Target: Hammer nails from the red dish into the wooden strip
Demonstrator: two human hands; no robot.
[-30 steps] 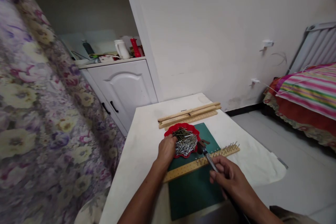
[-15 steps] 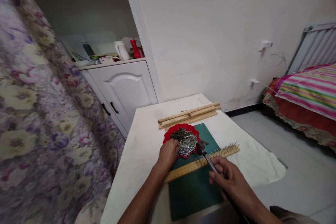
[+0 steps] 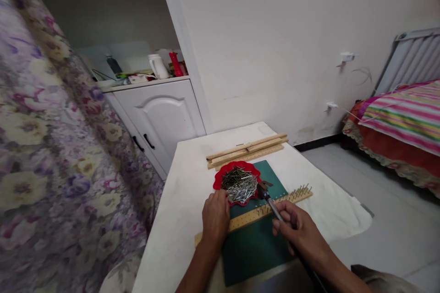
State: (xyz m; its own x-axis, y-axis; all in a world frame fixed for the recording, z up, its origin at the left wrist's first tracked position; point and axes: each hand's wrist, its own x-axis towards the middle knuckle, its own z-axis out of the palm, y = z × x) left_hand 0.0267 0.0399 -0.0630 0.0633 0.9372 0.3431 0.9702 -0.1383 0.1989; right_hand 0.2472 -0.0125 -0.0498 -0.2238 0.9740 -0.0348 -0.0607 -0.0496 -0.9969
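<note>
Looks like nail handling: my right fingers (image 3: 290, 211) grip the hammer (image 3: 274, 207), left fingers (image 3: 213, 200) bunch, contents unclear, with bowl (image 3: 217, 182) and nails (image 3: 241, 188) just beyond, wooden strip (image 3: 245, 220) running beneath; next move calls for rim clearance.

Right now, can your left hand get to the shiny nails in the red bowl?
Probably yes. The left hand is right by the near rim of the red bowl, and the nails lie uncovered.
</note>
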